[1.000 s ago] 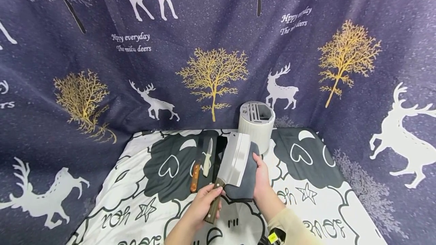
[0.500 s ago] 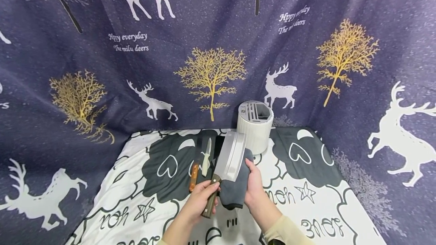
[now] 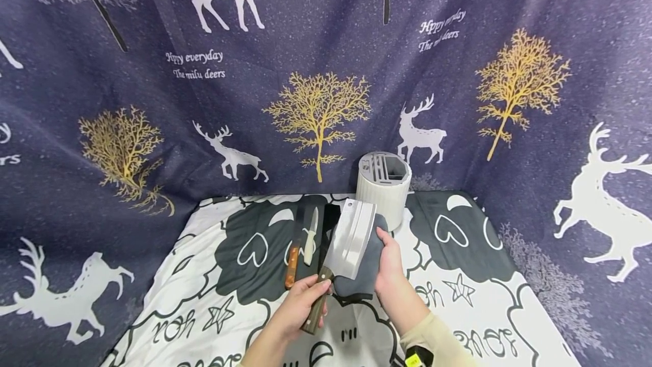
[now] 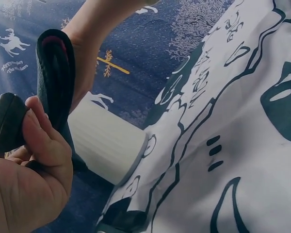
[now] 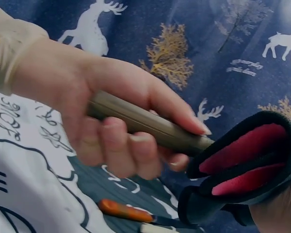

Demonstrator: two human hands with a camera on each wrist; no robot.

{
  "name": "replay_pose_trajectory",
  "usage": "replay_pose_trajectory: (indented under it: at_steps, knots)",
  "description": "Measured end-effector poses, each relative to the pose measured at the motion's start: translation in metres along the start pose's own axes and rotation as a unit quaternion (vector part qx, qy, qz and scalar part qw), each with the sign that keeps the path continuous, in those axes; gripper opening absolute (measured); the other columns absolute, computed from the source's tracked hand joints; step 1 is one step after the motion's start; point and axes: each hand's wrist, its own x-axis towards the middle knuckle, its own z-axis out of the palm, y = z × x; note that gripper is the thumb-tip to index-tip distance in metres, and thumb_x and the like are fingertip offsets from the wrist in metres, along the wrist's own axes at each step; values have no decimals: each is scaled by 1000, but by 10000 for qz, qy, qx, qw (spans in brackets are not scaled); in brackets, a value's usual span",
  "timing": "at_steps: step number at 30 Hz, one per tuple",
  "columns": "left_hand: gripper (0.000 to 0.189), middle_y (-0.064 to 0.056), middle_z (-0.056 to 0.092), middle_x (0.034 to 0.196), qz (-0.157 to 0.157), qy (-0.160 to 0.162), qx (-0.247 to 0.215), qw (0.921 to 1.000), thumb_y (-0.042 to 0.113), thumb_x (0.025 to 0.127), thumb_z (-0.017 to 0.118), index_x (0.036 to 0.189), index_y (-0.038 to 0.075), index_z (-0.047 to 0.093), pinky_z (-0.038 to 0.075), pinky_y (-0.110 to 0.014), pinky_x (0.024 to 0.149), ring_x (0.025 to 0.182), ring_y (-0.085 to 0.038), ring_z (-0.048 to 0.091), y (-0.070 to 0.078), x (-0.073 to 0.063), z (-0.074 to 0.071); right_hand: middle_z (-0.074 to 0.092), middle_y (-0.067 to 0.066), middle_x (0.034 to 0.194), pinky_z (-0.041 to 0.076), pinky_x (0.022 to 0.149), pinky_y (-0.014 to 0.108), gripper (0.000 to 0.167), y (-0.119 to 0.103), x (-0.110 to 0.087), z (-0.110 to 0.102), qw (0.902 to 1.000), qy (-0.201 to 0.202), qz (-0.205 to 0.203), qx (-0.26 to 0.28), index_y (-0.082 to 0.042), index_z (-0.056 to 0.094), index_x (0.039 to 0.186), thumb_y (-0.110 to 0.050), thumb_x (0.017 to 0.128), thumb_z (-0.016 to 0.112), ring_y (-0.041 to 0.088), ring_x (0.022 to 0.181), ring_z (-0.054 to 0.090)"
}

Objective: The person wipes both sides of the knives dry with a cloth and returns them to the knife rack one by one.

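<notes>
In the head view my left hand grips the brown handle of a cleaver. Its broad steel blade points up and away, its face toward me. My right hand holds a folded dark grey cloth behind the blade, the thumb along its right edge and the other fingers hidden. Seen from the right wrist, the left fingers curl round the cleaver handle, and the cloth shows a red inner side. The left wrist view has the cloth just beyond the left hand.
A white ribbed knife block with a slotted grey top stands behind the cleaver. To the left lie a knife with an orange-brown handle, a small cream-handled knife and a black item, partly hidden. A deer-patterned curtain hangs behind.
My right hand and the cloth shifted left and slightly down, then came back right and up behind the blade. The cleaver tilted a little; the left hand kept its grip.
</notes>
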Motion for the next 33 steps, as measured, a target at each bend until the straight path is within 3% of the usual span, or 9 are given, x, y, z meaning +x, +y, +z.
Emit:
replay_pose_trajectory:
  at_steps: [8,16,23,33]
  knots:
    - [27,3,57,71,-73,-240,37,9997,36,104,59,101,9,62,51,-20,44,55,-6,55,-4,-6,-2,76,-11,96,54,85,24,27,-16,9,-2,9988,441,-223,-61,-23,58,120,-39,106,42,6,90,71]
    - [27,3,57,70,-31,-194,-28,9998,36,104,59,99,10,62,51,-20,44,54,-6,55,-6,-4,-1,76,-10,95,57,85,23,28,-27,23,-2,9986,379,-337,144,-23,56,124,-39,107,40,6,88,72]
    - [26,3,57,70,32,-99,19,9999,35,104,59,99,9,62,50,-21,43,54,-7,55,-1,-7,0,77,-8,92,58,79,25,31,-26,23,-5,9993,301,-134,155,-25,67,109,-43,107,42,8,84,73]
    - [31,2,57,71,57,126,38,9999,35,104,60,103,4,62,50,-21,45,56,-7,55,6,1,2,76,-9,98,58,85,28,35,-1,11,-3,9984,247,33,-511,-22,56,125,-48,105,42,8,93,72]
